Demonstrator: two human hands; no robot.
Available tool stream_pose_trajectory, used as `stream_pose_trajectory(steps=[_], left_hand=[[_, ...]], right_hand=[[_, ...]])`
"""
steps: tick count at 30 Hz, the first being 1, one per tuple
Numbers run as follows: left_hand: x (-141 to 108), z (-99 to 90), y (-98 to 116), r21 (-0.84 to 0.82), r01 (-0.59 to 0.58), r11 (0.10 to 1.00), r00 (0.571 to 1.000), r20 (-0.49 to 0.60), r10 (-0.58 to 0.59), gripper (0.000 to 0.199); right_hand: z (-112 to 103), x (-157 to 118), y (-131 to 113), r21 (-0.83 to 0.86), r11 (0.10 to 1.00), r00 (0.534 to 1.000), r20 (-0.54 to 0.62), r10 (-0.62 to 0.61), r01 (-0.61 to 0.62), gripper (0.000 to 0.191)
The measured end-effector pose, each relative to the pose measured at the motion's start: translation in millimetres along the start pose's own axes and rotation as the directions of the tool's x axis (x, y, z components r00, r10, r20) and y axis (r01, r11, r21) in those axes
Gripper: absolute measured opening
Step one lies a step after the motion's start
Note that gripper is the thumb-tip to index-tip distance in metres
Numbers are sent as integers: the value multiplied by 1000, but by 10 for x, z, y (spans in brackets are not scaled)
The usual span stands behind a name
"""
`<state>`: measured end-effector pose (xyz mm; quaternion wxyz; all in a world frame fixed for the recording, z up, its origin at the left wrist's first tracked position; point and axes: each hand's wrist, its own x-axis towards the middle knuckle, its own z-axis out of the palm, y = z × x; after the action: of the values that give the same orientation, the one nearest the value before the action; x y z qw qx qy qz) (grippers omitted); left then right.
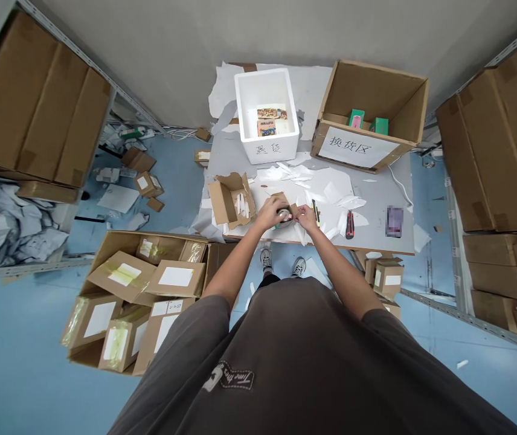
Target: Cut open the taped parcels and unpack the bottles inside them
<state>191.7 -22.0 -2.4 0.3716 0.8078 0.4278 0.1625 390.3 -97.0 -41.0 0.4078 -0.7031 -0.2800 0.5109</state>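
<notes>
At the table's front edge, both hands are over a small brown cardboard box (280,197). My left hand (271,212) curls over a small round thing with a pale rim (285,214), whose kind I cannot make out. A bit of green shows beneath that hand. The fingers of my right hand (306,218) pinch a cardboard flap (295,211) beside the round thing. Just right of it lies a yellow and black box cutter (315,212). To the left, an open cardboard box (222,204) holds white paper pieces (242,206).
Behind stand a white foam box (267,151) with small packages and a large labelled carton (322,148) with green boxes. A red and black cutter (350,224) lies on the table (376,241). Parcels fill a big carton (84,357) at left. Shelves flank both sides.
</notes>
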Motion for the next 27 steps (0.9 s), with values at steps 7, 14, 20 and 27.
stream_pose_trajectory(steps=[7, 14, 20, 27], left_hand=[[-158, 318, -296, -494, 469, 732, 837, -16, -547, 57], [-86, 290, -356, -694, 284, 662, 919, 0, -394, 63], [-254, 65, -363, -598, 159, 785, 985, 36, -171, 51], [-361, -100, -308, -436, 129, 891, 989, 116, -86, 48]], right_hand=[[-39, -113, 125, -163, 955, 965, 129, -227, 247, 38], [-41, -291, 249, -298, 856, 882, 351, -314, 423, 62], [-6, -285, 150, -157, 944, 935, 258, -245, 290, 66], [-76, -285, -151, -227, 855, 857, 355, -373, 466, 45]])
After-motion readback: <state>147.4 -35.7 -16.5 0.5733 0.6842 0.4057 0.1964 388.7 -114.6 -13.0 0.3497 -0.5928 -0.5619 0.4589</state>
